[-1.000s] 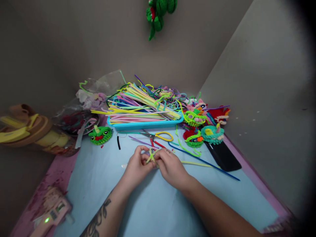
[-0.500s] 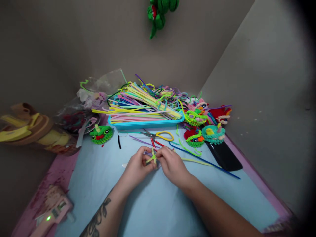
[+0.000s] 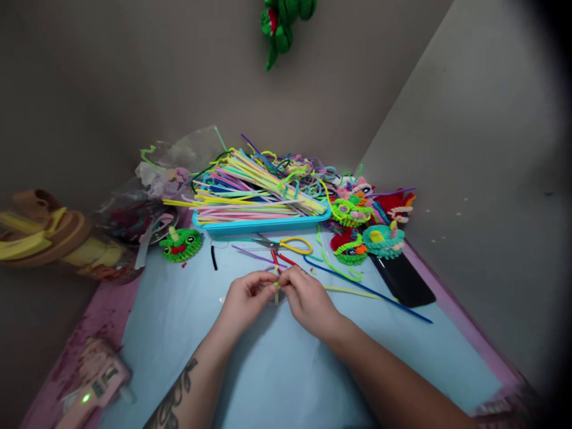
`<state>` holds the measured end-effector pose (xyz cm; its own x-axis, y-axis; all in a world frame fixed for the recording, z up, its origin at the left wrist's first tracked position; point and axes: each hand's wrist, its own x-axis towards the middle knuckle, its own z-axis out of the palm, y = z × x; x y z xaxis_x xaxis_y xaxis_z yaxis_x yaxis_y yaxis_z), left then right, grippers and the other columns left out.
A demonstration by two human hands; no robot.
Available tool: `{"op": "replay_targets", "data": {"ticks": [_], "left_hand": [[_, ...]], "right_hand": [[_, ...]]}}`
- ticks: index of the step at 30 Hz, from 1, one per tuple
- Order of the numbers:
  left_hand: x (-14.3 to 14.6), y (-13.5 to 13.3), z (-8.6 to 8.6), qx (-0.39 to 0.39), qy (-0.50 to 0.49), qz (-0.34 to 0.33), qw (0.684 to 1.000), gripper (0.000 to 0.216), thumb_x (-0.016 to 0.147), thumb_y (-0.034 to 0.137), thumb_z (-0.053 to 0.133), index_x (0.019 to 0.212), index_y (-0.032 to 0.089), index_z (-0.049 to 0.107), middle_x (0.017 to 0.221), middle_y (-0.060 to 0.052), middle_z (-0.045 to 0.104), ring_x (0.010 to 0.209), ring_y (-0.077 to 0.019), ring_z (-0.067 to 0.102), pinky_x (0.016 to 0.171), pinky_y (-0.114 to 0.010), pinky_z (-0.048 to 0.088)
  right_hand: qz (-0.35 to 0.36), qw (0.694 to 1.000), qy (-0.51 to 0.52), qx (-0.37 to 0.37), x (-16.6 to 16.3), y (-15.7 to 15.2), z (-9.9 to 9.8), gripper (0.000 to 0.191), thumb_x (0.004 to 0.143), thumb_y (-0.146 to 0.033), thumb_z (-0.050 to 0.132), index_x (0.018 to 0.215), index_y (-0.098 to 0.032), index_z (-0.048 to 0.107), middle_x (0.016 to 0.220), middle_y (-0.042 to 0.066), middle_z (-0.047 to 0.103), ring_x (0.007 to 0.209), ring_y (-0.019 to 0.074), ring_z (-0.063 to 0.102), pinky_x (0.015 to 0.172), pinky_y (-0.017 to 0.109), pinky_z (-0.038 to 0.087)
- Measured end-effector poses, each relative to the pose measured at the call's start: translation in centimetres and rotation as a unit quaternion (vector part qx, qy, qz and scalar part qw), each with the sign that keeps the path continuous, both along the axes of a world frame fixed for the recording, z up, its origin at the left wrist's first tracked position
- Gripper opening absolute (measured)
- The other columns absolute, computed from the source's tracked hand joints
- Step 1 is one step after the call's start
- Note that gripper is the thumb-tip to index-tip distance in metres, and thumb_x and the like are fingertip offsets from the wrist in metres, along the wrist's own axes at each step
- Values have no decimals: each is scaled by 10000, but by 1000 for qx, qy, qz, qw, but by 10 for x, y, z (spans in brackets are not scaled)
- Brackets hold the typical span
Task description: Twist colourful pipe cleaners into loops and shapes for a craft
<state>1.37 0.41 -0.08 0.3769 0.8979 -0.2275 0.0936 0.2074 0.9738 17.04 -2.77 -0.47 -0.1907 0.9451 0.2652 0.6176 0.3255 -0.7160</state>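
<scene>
My left hand (image 3: 243, 301) and my right hand (image 3: 308, 301) meet over the light blue mat (image 3: 277, 369). Both pinch a short yellow-green pipe cleaner piece (image 3: 276, 291) held between the fingertips. Its lower end hangs just below the fingers. Just beyond my hands lie yellow-handled scissors (image 3: 286, 244) and a purple pipe cleaner (image 3: 252, 255). To the right of my right hand, a long blue pipe cleaner (image 3: 379, 296) and a pale yellow one (image 3: 353, 292) lie on the mat.
A blue tray (image 3: 261, 225) heaped with coloured pipe cleaners stands at the back. Finished fuzzy figures (image 3: 370, 235) sit at the right, a green one (image 3: 181, 244) at the left. A black phone (image 3: 404, 280) lies right. A pink glue gun (image 3: 92, 387) rests at the lower left.
The crossed green piece that stuck up between my fingers is now drawn in, with only a short end showing below. Both hands stay together in the same place.
</scene>
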Motion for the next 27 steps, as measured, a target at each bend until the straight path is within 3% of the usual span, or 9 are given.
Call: {"op": "replay_targets", "data": {"ticks": [14,20,27], "left_hand": [[-1,-1,2,29,71,6,997,313,683,302,652,922,105,700,764,-85,713,607,-157,601,580,-260,485],[-6,1,3,7,33,43,999,276,653,289,704,866,115,717,717,-64,708,581,-131,583,564,-230,461],[-26,11,18,-32,-48,114,992,290,581,284,779,822,133,724,705,-53,714,599,-132,603,586,-225,456]], "right_hand": [[-10,999,-6,36,0,0,-3,148,816,-69,427,849,-198,492,817,49,582,758,182,547,673,283,429],[-18,996,-26,89,4,1,-2,120,844,-117,454,901,-191,528,842,58,608,810,195,562,728,315,434],[-59,978,-74,188,25,9,9,124,840,-163,528,946,-194,585,864,59,661,851,210,584,797,367,423]]}}
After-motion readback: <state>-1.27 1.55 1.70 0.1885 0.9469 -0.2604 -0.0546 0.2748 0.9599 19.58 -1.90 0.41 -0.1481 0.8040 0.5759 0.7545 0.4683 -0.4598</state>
